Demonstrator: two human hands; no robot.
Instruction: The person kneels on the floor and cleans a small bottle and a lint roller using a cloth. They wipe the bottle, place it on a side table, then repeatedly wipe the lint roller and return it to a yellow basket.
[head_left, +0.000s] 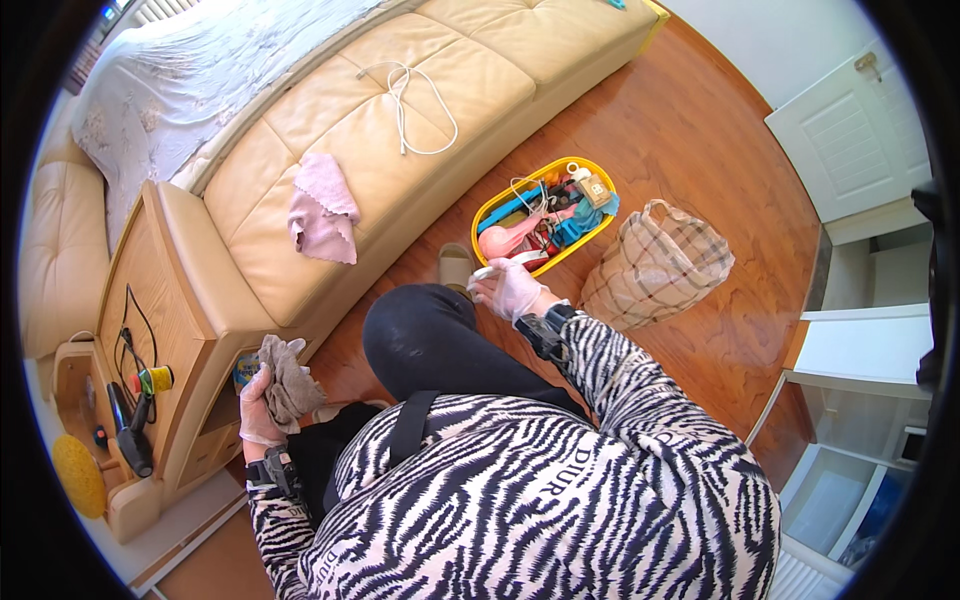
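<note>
My left hand (260, 409), in a clear plastic glove, grips a crumpled grey-brown cloth (291, 382) beside the open compartment of the wooden bedside cabinet. My right hand (511, 291), gloved the same way, holds a small white object (486, 274), perhaps a ring or coil, at the near edge of a yellow oval basket (609, 171). In the basket lie a pink rounded item with a handle (501, 241), a blue bar (510, 210), white cables, a beige socket block (595, 190) and blue plastic. A pink cloth (324, 206) and a looped white cable (403, 112) rest on the beige leather bed edge.
A checked plastic bag (656, 266) stands on the wooden floor right of the basket. A black hair dryer (135, 439), a black cord and a yellow-green container (155, 380) are on the cabinet at left. A slipper (455, 266) shows by my knee; white drawers (832, 499) are at right.
</note>
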